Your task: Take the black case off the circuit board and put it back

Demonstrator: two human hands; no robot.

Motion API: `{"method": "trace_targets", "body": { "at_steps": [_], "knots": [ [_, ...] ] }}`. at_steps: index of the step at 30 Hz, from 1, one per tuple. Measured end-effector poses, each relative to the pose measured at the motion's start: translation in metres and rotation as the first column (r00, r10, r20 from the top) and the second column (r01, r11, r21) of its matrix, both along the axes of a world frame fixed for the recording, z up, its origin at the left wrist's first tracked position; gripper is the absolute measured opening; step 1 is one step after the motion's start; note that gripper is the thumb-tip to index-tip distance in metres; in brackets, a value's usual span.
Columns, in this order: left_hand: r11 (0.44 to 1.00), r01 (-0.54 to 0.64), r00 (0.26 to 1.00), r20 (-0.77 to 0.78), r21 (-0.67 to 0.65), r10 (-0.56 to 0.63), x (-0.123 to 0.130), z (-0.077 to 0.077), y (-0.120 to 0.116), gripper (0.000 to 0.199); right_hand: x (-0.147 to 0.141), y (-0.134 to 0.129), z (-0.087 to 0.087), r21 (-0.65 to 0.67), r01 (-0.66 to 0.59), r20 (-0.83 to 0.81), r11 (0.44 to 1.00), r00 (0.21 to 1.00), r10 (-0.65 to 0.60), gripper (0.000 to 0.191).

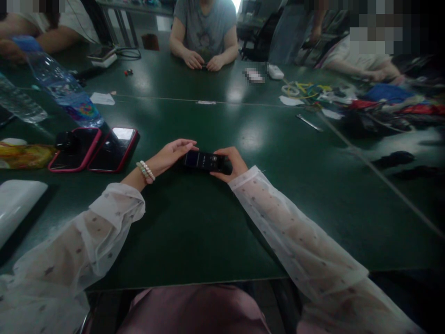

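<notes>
Your right hand (232,163) is part-curled, thumb and fingers gripping one end of the dark phone (203,161) above the green counter (194,232); your left hand (177,152) (the braceleted one), loosely bent, has its fingertips at the other end.

Left hand (174,155) and right hand (232,164) holding small dark device (201,160) sideways over green table (194,232), red-edged phones (114,150) near left arm.

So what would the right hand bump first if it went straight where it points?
The right hand already holds the small black gadget. Past that, it would probably bump the left hand, near the other end, though depth is hard to tell.
</notes>
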State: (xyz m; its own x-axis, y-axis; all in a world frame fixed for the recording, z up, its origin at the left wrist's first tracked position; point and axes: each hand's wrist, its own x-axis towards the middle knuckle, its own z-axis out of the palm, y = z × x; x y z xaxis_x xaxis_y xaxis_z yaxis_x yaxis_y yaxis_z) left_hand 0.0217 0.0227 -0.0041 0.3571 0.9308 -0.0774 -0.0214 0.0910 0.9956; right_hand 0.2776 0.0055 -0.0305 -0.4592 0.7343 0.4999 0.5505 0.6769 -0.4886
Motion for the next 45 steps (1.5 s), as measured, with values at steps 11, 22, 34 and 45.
{"method": "trace_targets", "body": {
  "at_steps": [11,22,34,45],
  "knots": [
    [0.994,0.061,0.990,-0.131,0.091,-0.049,0.0002,0.0008,-0.0029,0.050,-0.0030,-0.0076,0.0099,-0.061,-0.019,-0.036,0.998,0.999,0.017,0.047],
    [0.993,0.068,0.982,-0.185,0.096,-0.050,-0.0001,0.0016,-0.0030,0.050,-0.0025,-0.0054,0.0052,-0.038,-0.027,-0.052,0.999,0.998,0.025,0.049],
    [0.992,0.071,0.977,-0.205,0.103,-0.049,0.0003,0.0021,-0.0036,0.051,-0.0024,-0.0044,0.0032,-0.061,-0.013,-0.058,0.998,0.998,0.010,0.049],
    [0.992,0.034,0.978,-0.210,0.123,-0.008,-0.0015,-0.0033,-0.0025,0.048,0.0001,-0.0017,0.0003,-0.084,0.050,-0.003,0.995,0.999,-0.050,0.055]
  ]
}}
